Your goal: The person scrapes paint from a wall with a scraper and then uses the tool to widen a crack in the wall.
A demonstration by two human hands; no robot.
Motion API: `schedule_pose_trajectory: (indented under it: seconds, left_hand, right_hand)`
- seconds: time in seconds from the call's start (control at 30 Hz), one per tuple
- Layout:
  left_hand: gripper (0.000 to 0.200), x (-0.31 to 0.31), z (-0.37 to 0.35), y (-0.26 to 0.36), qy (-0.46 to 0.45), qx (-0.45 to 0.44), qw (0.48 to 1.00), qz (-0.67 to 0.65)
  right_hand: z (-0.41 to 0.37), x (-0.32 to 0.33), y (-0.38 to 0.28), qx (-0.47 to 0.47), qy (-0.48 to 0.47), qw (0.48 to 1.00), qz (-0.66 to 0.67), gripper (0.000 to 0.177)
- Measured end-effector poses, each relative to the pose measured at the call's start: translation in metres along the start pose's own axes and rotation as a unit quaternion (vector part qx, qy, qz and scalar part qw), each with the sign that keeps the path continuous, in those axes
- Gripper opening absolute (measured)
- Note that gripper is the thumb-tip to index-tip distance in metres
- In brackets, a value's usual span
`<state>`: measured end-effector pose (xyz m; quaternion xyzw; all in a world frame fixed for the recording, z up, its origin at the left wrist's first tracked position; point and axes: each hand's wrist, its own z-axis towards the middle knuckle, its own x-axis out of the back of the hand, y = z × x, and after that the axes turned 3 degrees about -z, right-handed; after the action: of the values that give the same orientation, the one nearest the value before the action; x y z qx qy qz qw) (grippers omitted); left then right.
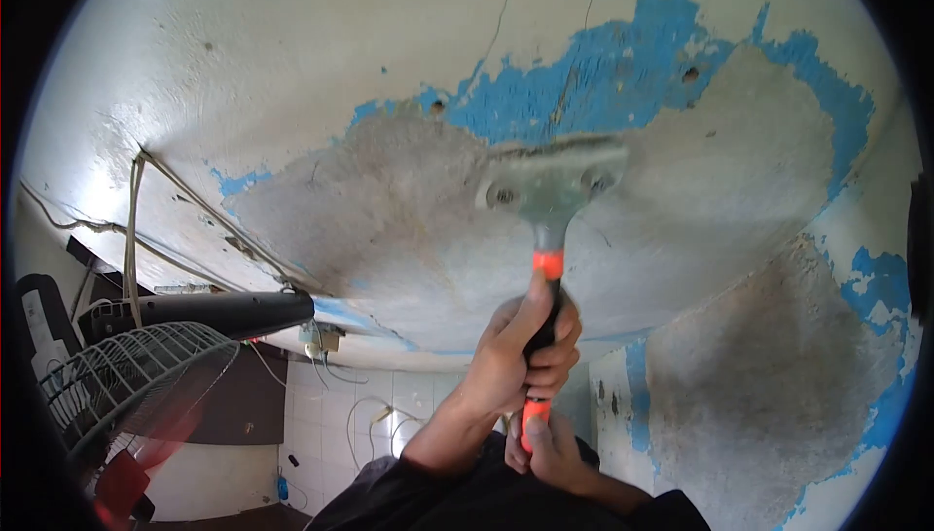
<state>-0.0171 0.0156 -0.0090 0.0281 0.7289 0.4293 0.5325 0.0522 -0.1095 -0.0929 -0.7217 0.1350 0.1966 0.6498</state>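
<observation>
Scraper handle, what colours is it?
The handle is black and bright orange, as the head view shows.

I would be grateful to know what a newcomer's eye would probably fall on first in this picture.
Probably the wide scraper in the middle, gripped by the left hand, with the right hand at the handle's lower end. Just above it, ragged blue paint stands out against the bare grey patch. At the lower left, a caged fan also catches the eye.
</observation>
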Motion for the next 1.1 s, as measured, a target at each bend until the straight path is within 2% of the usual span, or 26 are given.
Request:
schedule_pose_trajectory:
  seconds: [0.1,0.2,0.4,0.53,0.63,1.1]
  left_hand:
    - [0.049,-0.006,0.003,0.008,-0.014,-0.002,1.0,0.002]
    - [0.049,0.003,-0.003,-0.002,0.024,-0.005,1.0,0.008]
    - [0.049,-0.002,-0.002,0.011,-0.009,0.005,1.0,-0.004]
    - [0.05,0.0,-0.006,0.01,0.011,0.005,1.0,0.0]
    - [0.05,-0.008,-0.003,0.017,0.001,0.002,1.0,0.014]
    - [0.05,0.001,-0.015,0.015,0.03,0.004,0.999,0.016]
  right_hand:
    - [0.001,-0.005,-0.001,-0.006,0.015,1.0,0.018,0.039]
    - [-0.002,-0.006,0.007,0.01,-0.001,1.0,0.01,0.037]
    - [0.004,-0.008,0.003,0.002,-0.003,1.0,0.018,0.036]
    - [-0.002,-0.017,0.01,-0.011,-0.02,0.998,0.05,0.034]
    - [0.005,-0.013,0.002,0.009,-0.03,0.999,0.014,0.037]
    - [0.0,-0.024,0.009,0.005,-0.027,0.999,0.026,0.037]
